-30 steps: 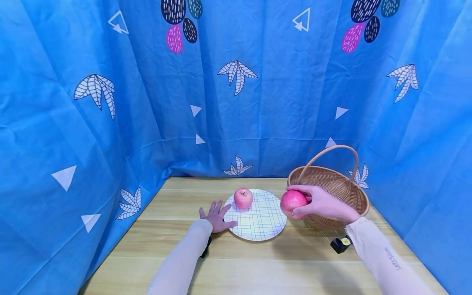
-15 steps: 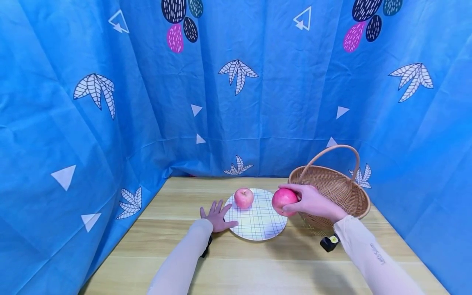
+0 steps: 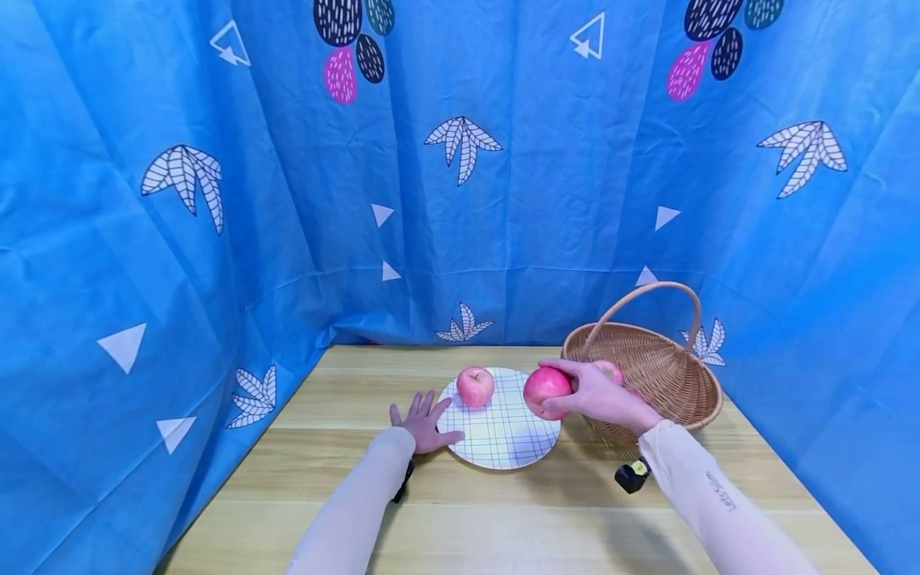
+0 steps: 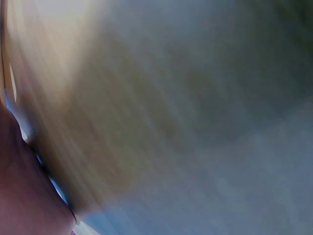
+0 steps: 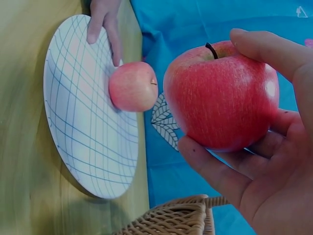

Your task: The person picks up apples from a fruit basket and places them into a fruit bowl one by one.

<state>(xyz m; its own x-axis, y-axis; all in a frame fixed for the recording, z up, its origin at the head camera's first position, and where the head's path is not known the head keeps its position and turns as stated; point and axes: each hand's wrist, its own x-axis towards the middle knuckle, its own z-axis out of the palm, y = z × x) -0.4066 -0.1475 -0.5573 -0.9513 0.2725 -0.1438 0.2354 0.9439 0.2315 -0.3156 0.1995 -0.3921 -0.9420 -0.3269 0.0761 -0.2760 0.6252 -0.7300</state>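
Note:
My right hand (image 3: 600, 395) grips a red apple (image 3: 548, 392) above the right part of a white plate (image 3: 513, 447) with a blue grid pattern. In the right wrist view the held apple (image 5: 222, 98) shows its dark stem, with fingers and thumb curled round its side. A paler pink apple (image 3: 475, 386) sits on the back left of the plate. My left hand (image 3: 424, 427) lies with fingers spread at the plate's left rim. The left wrist view is mostly blurred wood and shade.
A wicker basket (image 3: 664, 375) with an arched handle leans open at the right, behind my right forearm, with more apples (image 3: 609, 370) partly hidden inside. The wooden table (image 3: 460, 527) ends at a blue patterned curtain (image 3: 460, 224) on the back and sides.
My right hand has carried the red apple leftward from beside the basket to over the plate's right part. Apples in the basket have come into sight. The left hand has stayed put.

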